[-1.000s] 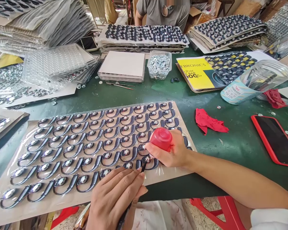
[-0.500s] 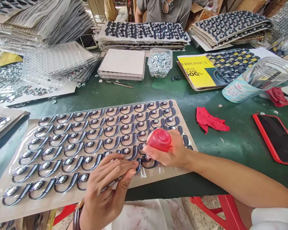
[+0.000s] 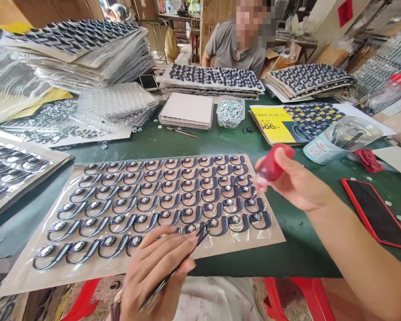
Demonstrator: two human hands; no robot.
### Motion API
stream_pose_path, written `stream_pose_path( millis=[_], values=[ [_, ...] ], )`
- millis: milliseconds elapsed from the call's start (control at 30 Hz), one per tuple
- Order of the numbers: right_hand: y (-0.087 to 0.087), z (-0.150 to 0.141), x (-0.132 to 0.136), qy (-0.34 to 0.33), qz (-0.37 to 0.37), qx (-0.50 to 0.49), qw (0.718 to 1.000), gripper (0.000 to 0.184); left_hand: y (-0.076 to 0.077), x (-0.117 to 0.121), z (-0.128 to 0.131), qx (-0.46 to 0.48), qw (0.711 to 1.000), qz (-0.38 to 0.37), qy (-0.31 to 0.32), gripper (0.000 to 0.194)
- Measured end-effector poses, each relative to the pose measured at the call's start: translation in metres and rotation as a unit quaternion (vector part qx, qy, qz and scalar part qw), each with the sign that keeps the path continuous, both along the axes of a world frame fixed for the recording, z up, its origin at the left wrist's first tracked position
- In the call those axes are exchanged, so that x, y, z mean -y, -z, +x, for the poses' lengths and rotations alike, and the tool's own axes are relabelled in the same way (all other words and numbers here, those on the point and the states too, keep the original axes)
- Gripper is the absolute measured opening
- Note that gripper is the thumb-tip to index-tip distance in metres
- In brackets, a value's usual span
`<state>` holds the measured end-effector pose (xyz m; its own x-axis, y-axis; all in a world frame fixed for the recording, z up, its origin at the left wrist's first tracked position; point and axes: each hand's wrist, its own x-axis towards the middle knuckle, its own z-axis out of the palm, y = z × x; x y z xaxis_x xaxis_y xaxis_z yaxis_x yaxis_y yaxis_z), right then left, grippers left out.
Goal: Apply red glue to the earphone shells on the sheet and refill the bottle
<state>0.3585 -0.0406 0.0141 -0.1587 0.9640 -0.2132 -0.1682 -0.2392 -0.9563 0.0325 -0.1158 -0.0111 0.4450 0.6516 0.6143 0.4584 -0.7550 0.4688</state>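
My left hand is closed around dark tweezers, whose tips point at the lower right part of a sheet. On that sheet sit rows of dark curved pieces, each with a shiny round disc. Gripped in my right hand is a red squeeze bottle, tilted with its nozzle down to the left. The nozzle hovers by the sheet's right edge; whether it touches a piece I cannot tell.
Beyond the sheet stand a clear tub of metal washers and a stack of white cards. A red-edged phone and a tilted plastic jar lie at the right. Across the table sits a person.
My right hand has lifted the red bottle away from the lower row, toward the sheet's right edge. The red cloth scrap there is now hidden. My view has tilted up.
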Motion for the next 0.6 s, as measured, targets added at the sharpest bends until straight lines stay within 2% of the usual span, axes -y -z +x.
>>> stream_pose_path(
  millis=[100, 167, 267, 367, 433, 500, 600],
  values=[
    [0.012, 0.041, 0.009, 0.114, -0.091, -0.016, 0.989, 0.039, -0.01, 0.012, -0.02, -0.01, 0.998, 0.023, -0.057, 0.022],
    [0.02, 0.054, 0.013, 0.12, -0.155, -0.056, 0.979, 0.041, -0.013, 0.016, -0.025, -0.004, 0.997, 0.029, -0.074, 0.02],
    [0.028, 0.046, 0.012, 0.089, -0.195, -0.094, 0.972, 0.044, -0.01, 0.017, -0.019, 0.0, 0.999, 0.032, -0.031, 0.019],
    [0.026, 0.021, 0.01, 0.059, -0.172, -0.113, 0.977, 0.045, 0.0, 0.016, -0.004, -0.008, 0.999, 0.035, 0.035, 0.019],
    [0.023, 0.003, 0.013, 0.019, -0.141, -0.106, 0.984, 0.045, 0.008, 0.016, 0.003, -0.022, 0.998, 0.041, 0.05, 0.02],
    [0.019, -0.012, 0.017, -0.017, -0.087, -0.059, 0.994, 0.042, 0.015, 0.016, 0.006, -0.05, 0.996, 0.048, 0.054, 0.023],
    [0.02, -0.033, 0.019, -0.024, 0.009, -0.005, 1.0, 0.04, 0.019, 0.014, 0.006, -0.093, 0.992, 0.061, 0.055, 0.024]
  ],
)
